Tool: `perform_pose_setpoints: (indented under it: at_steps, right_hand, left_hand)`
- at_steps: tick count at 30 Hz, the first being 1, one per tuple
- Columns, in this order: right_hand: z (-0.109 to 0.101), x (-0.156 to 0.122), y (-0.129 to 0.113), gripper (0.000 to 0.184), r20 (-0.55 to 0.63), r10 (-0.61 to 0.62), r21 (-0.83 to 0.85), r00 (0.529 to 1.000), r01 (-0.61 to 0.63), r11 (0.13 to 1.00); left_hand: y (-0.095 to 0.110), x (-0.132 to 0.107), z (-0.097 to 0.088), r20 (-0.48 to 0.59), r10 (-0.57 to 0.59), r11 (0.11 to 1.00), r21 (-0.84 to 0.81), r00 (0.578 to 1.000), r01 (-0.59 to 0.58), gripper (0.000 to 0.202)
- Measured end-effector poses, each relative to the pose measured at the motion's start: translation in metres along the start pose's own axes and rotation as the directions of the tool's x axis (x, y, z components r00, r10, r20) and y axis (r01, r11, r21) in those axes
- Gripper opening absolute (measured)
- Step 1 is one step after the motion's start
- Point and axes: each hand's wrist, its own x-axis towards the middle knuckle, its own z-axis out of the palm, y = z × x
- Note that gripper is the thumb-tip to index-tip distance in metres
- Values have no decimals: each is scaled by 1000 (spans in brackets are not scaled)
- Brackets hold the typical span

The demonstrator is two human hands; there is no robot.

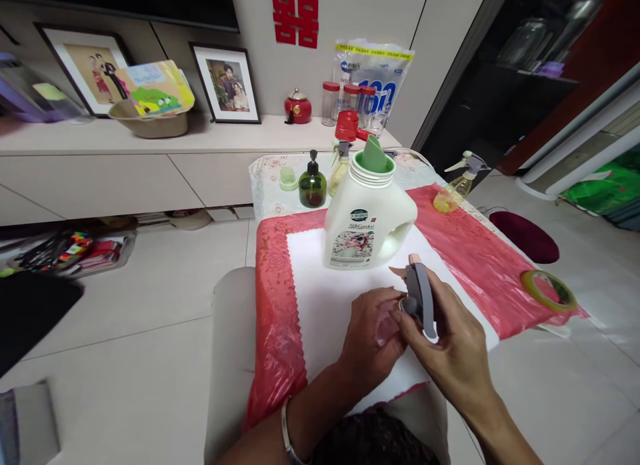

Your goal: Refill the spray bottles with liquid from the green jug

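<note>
My left hand point(370, 332) is closed around a small pinkish see-through bottle, mostly covered by the fingers. At its top, my right hand point(453, 338) grips a grey spray head point(421, 298) with a pale pink nozzle tip. Whether head and bottle are fully joined I cannot tell. Just beyond both hands stands a large pale detergent jug point(355, 215), upright, its lid off and a green pouring spout point(374, 156) in its mouth. Under it lies a white sheet point(320, 305) with a scalloped edge.
Red plastic film point(275, 272) covers the table. Behind the jug are a green pump bottle point(313, 190), a light green cap point(288, 178) and a yellowish spray bottle point(339, 175). To the right are another spray bottle point(453, 192) and a tape roll point(531, 283).
</note>
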Motion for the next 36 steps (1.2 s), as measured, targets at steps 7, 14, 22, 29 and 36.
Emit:
perform_pose_setpoints:
  at_steps: [7,14,22,29,36]
  right_hand:
    - [5,-11,1,11,26,153,225,988,-155,962]
    - [16,-23,17,18,48,267,469,962,-258,845]
    - [12,-22,16,23,115,220,462,969,-248,852]
    - [32,-30,14,24,-40,423,576,905,-325,750]
    - [34,-38,8,28,68,358,577,931,-329,748]
  left_hand:
    - [1,2,-1,-24,28,1000,5,999,-28,38]
    - [3,1,0,2,-14,1000,20,1000,14,38]
    - [5,4,-2,31,-4,1000,10,1000,4,38]
    - [-3,-3,3,-29,-33,999,-1,999,33,45]
    - [2,1,1,-7,19,999,26,1000,-19,43]
